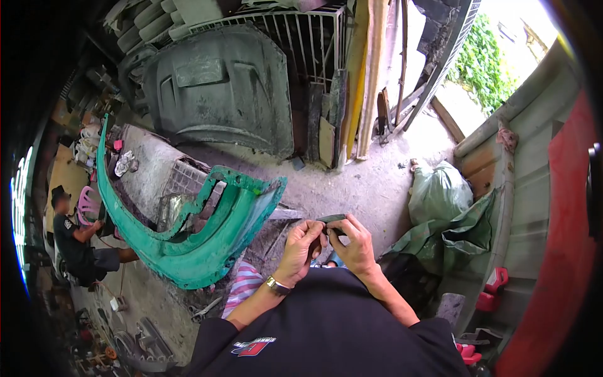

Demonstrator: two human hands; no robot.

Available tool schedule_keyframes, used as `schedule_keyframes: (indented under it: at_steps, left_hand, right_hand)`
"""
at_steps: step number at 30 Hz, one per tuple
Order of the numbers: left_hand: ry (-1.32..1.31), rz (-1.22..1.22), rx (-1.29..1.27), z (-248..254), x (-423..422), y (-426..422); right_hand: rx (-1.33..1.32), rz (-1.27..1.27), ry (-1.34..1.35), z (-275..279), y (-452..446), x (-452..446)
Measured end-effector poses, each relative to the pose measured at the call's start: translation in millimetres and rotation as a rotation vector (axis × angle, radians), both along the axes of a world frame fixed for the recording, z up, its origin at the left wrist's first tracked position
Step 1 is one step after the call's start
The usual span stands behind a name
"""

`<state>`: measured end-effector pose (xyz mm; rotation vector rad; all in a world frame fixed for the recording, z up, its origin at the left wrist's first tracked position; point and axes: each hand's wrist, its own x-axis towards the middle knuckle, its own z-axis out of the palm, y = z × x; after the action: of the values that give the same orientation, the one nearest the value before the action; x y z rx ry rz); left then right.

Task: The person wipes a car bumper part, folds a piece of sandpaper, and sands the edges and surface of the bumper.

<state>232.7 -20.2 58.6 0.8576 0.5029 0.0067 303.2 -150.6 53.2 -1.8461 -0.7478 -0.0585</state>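
Observation:
My left hand (298, 250), with a watch (277, 286) on its wrist, is in front of my chest with thumb and fingers pinched together. My right hand (355, 247) is close beside it, its fingers also pinched. Between them is a small, dark, thin piece (333, 218) that looks like a folded sheet of sandpaper; the fingers cover much of it. To the left of my hands lies a green car bumper (213, 242) with a rough, patchy edge, apart from both hands.
A dark car hood (220, 94) leans against a metal rack at the back. A full whitish sack (440, 191) stands at the right beside a green tarp (468, 229). Another person (81, 235) sits at far left near a pink chair (89, 201). Red blocks (492, 290) sit at lower right.

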Motion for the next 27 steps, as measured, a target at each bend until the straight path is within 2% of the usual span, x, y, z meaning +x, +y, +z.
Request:
schedule_keyframes:
  at_steps: [9, 18, 27]
  left_hand:
    - [-0.006, -0.017, 0.110, -6, -5, -2]
    - [-0.016, 0.008, 0.043, 1, -3, -1]
    - [-0.053, 0.016, -0.064, -4, -1, 3]
  right_hand:
    - [-0.097, -0.009, -0.084, 7, 1, 1]
    - [-0.028, 0.032, 0.080, 1, 9, 6]
    - [0.086, -0.044, 0.232, -1, -3, 11]
